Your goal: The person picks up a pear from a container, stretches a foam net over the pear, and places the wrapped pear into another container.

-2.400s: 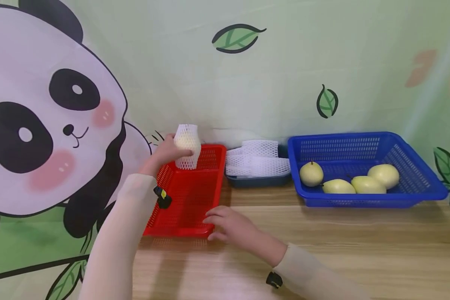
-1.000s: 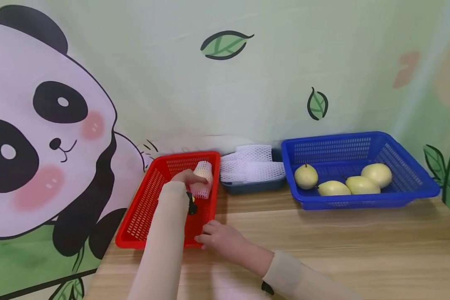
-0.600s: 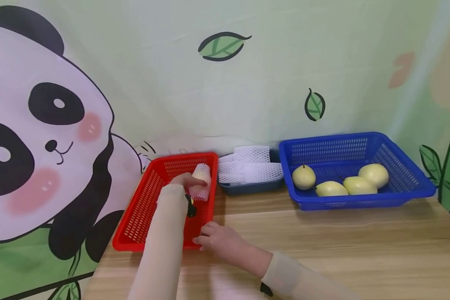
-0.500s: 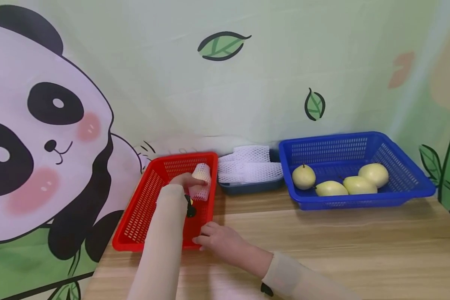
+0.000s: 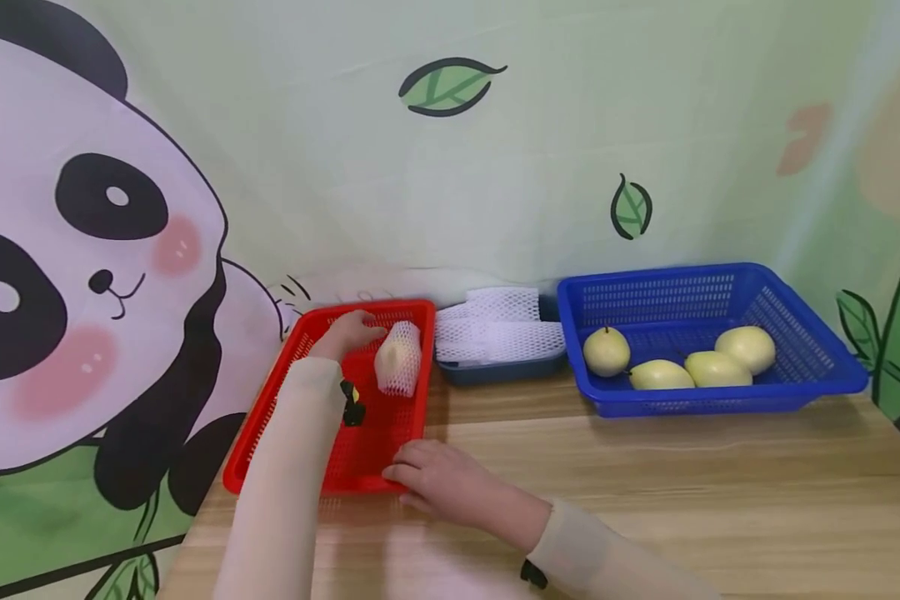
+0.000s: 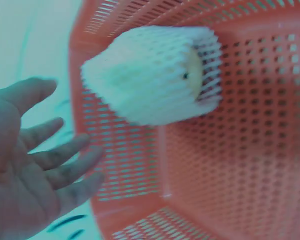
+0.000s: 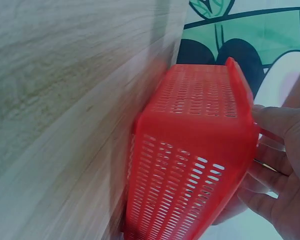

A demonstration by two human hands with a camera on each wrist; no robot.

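Inside the red basket (image 5: 360, 454) lies a pear in a white foam net (image 5: 399, 360), near the back right; the left wrist view shows the pear's end through the net's opening. My left hand (image 5: 347, 332) is over the basket's left part, apart from the netted pear. Its fingers (image 6: 65, 155) are spread and hold nothing. At the near right corner of the same basket, my right hand (image 5: 450, 483) grips the rim, thumb (image 7: 272, 120) on one side and fingers on the other.
A blue basket (image 5: 720, 402) with several bare pears (image 5: 607, 352) stands at the right. Between the baskets, a dark blue tray (image 5: 506, 372) holds white foam nets (image 5: 510, 329). A printed panda backdrop (image 5: 307, 167) rises behind the wooden table (image 5: 645, 492).
My left hand has lowered the netted pear into the red basket, let go of it and moved off to the left. My right hand has come onto the basket's near right corner.
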